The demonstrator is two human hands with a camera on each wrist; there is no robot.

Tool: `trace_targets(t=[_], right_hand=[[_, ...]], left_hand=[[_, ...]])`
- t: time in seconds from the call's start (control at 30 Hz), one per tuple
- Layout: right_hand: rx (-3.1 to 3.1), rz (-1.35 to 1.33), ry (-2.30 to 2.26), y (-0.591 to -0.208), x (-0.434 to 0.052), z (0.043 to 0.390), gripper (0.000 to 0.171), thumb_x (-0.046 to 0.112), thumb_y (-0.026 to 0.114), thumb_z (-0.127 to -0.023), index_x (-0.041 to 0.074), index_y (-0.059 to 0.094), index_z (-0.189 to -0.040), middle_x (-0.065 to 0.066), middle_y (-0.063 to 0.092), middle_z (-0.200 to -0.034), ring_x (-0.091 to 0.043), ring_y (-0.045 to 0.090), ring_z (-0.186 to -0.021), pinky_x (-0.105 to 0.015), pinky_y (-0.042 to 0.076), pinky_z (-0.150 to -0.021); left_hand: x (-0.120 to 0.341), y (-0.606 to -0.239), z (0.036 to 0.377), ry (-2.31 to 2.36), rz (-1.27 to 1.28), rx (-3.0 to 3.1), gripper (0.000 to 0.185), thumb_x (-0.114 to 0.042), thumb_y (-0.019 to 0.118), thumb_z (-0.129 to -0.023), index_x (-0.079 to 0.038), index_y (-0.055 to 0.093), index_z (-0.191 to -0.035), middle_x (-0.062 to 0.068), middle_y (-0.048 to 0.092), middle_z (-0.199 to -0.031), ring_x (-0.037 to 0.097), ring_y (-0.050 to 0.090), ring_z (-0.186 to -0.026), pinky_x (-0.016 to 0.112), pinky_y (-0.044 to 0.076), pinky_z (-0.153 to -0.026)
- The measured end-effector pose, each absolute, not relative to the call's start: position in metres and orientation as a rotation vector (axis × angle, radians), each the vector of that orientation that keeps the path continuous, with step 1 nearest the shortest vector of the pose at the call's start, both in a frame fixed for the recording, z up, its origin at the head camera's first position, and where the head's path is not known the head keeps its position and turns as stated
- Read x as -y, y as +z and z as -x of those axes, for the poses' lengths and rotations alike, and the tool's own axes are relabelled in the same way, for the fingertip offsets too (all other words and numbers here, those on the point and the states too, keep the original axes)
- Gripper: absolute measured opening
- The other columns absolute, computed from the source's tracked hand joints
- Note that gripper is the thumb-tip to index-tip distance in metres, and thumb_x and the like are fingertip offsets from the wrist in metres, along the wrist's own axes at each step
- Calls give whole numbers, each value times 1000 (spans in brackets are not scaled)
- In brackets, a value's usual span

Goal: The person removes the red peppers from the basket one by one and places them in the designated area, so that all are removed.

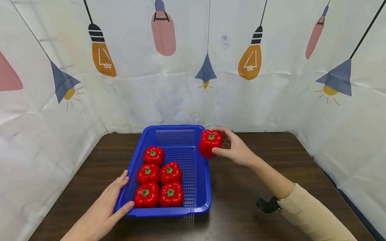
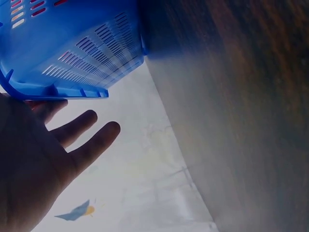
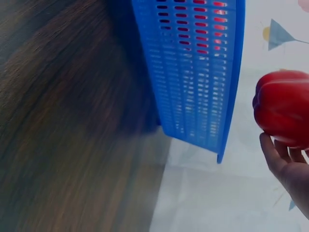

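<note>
A red bell pepper with a green stem is gripped between the thumb and fingers of my right hand, at the far right corner of a blue plastic basket. The right wrist view has this pepper higher than the basket's rim. Inside the basket several red bell peppers sit in two columns on the left side. My left hand rests at the basket's near left corner, fingers along the outer side and thumb at the front rim. From below, the left wrist view shows its fingers spread and fairly straight.
The basket stands on a dark wooden table. Behind and at both sides hangs a white cloth printed with lamps and bulbs. A black strap piece sticks out at my right sleeve.
</note>
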State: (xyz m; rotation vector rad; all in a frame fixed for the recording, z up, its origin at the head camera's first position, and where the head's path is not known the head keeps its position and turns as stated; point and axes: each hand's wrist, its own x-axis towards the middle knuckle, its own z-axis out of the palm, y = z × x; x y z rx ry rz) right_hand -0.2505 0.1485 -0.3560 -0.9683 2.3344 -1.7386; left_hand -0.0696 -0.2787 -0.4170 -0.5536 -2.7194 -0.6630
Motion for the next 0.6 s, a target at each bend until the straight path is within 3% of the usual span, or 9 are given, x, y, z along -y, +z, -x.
trace_targets(t=[0.2,0.6], right_hand=[[-2302,937,-1788,-362,-161,251,64,8,75,-91,5,46,-147,-12,52,-140,-34,56,-123,-41,56,-94],[-2291,926,-1792,-379,-182,255,59,7,75,-92,6,49,-145,-14,54,-138,-35,57,-119,-37,57,-91]], left_hand=[[279,-418,69,-672,557,2716,78,-29,75,-95,-1,36,-157,11,27,-167,22,28,-150,5,10,-112],[277,-416,69,-697,504,2768,80,-34,72,-96,-5,33,-159,9,25,-168,39,37,-143,2,8,-108]])
